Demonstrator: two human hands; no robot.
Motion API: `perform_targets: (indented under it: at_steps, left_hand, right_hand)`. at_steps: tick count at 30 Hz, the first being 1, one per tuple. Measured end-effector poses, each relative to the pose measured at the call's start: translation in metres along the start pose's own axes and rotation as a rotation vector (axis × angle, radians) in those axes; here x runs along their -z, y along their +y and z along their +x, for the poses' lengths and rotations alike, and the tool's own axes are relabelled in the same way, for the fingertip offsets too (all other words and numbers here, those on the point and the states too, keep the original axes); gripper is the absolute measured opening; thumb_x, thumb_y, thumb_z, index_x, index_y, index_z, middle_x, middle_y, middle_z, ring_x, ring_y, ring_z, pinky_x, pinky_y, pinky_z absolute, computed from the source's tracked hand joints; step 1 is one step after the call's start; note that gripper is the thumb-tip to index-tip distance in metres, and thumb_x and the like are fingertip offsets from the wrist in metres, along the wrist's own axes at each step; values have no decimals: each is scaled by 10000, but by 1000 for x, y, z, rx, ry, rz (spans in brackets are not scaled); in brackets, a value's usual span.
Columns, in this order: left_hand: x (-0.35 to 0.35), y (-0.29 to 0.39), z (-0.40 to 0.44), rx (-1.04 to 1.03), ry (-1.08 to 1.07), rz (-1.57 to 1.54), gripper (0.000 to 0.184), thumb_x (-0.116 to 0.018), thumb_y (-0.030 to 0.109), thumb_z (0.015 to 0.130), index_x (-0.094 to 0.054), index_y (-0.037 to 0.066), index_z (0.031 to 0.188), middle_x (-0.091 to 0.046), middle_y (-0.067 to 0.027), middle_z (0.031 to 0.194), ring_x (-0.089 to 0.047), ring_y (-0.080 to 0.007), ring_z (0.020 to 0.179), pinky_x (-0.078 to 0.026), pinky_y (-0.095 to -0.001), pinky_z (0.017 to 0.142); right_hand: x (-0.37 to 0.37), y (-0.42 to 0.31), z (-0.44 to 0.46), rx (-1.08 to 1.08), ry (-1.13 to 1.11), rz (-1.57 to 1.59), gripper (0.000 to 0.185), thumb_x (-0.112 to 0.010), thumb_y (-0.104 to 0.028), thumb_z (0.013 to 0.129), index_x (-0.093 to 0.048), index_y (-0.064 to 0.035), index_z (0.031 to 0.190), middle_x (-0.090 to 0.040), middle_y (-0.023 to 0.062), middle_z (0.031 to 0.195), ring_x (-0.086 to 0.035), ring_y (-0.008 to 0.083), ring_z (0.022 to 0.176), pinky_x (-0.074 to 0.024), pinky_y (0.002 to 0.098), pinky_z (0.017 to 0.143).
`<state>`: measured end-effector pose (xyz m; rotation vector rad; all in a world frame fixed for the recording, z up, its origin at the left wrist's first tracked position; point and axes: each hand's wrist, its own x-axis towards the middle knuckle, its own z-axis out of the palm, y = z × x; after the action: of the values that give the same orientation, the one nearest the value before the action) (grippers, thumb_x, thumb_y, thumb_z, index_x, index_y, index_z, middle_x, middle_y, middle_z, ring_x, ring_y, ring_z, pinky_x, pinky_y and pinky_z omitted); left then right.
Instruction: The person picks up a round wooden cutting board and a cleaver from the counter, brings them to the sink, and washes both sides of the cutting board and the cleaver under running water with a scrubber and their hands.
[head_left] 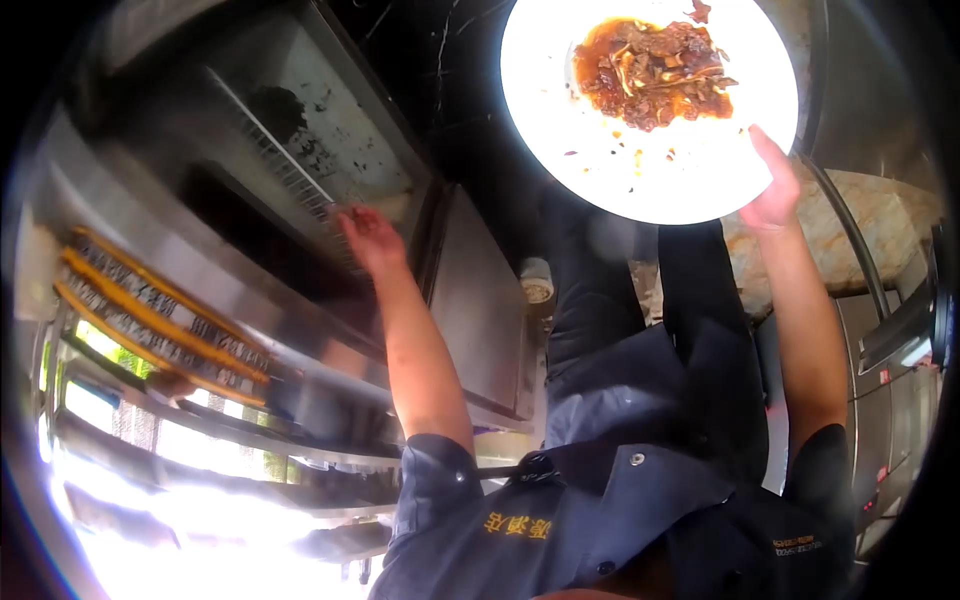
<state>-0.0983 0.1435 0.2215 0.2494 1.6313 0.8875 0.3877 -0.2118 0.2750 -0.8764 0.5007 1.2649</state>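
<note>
My right hand [772,190] grips the near right rim of a white plate [540,110], thumb on top and fingers hidden beneath. On the plate lies a heap of brown sliced food [655,75] in reddish sauce, with small bits scattered over the near side. Out to the left, my left hand [372,238] has its fingers curled at the near end of a wire rack [270,140]. That rack appears inside a metal-framed cabinet or chamber; blur softens its details. A dark patch and dark specks show on the pale surface behind it.
A metal cabinet side [475,300] stands between my left arm and my legs. Lower left is a shelf edge with yellow strips [165,310]. At right, a curved dark pipe or handle [850,235] runs beside a marbled surface [880,205]. The floor [470,90] is dark.
</note>
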Motion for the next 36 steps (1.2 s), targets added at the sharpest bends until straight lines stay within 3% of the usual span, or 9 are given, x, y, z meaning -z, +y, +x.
perform_targets:
  at_steps: [6,8,11,13,17,21,28,34,36]
  left_hand:
    - [73,14,42,-144,76,-196,360,-756,367,1030,-683,67,1214,-735,-61,1066,-693,-136,904,-614,-268,811]
    - [44,26,29,-450,444,-428,256,-695,270,1072,-700,84,1248,-728,-73,1226,-706,-136,1020,-591,-299,948]
    - [35,7,33,-699,399,-451,301,-650,229,1084,-684,47,1321,-710,-72,1341,-703,-156,1174,-566,-309,1063]
    - [1,-52,5,-514,491,-213,367,-650,264,1073,-629,36,1359,-715,-93,1289,-704,-170,1139,-575,-323,1046]
    - [-57,-180,-77,-220,144,-313,632,-722,70,1025,-426,-5,1578,-650,-159,1346,-679,-239,1172,-581,-378,1045]
    - [-83,-222,-152,-111,-169,-139,440,-686,162,1083,-530,-46,1437,-689,-118,1107,-666,-188,925,-569,-315,831]
    - [-112,-118,-216,86,-915,-20,441,-615,246,1110,-579,2,1475,-690,-95,1385,-651,-195,1266,-542,-374,1055]
    - [-152,-16,-215,-75,-835,-304,564,-495,425,1142,-520,11,1524,-653,-132,1457,-659,-276,1279,-540,-455,1086]
    - [-161,10,-239,-89,-781,-390,625,-466,457,1138,-460,6,1572,-556,-152,1578,-517,-307,1462,-382,-507,1248]
  right_hand:
    - [8,16,-2,-93,-38,-22,523,-451,-280,1131,-518,87,1496,-638,217,1463,-629,325,1338,-478,434,1157]
    - [5,21,-11,-120,16,-51,506,-463,-291,1129,-559,87,1451,-679,215,1390,-663,324,1283,-499,431,1133]
    - [0,13,-19,-143,-60,-124,503,-477,-304,1118,-583,83,1420,-697,219,1359,-681,334,1255,-516,443,1114]
    - [-21,5,-17,-140,-34,-184,475,-494,-282,1093,-612,86,1369,-716,209,1296,-699,327,1197,-540,440,1071]
    - [-44,-3,-18,-50,-39,-298,489,-465,-269,1071,-624,103,1345,-731,215,1253,-720,350,1137,-567,445,1030]
    - [-119,10,-24,11,-205,-302,547,-464,-271,1068,-551,98,1463,-673,234,1406,-667,372,1282,-514,472,1135]
    - [-180,-9,3,37,-205,-372,549,-539,-293,1084,-527,73,1493,-652,176,1453,-639,311,1325,-478,436,1159]
    - [-244,-15,44,-47,-329,-371,557,-588,-271,1057,-524,56,1503,-651,172,1460,-629,332,1336,-454,450,1182]
    - [-281,-25,40,-34,-368,-436,544,-586,-242,1063,-510,54,1514,-647,164,1461,-617,323,1352,-462,449,1175]
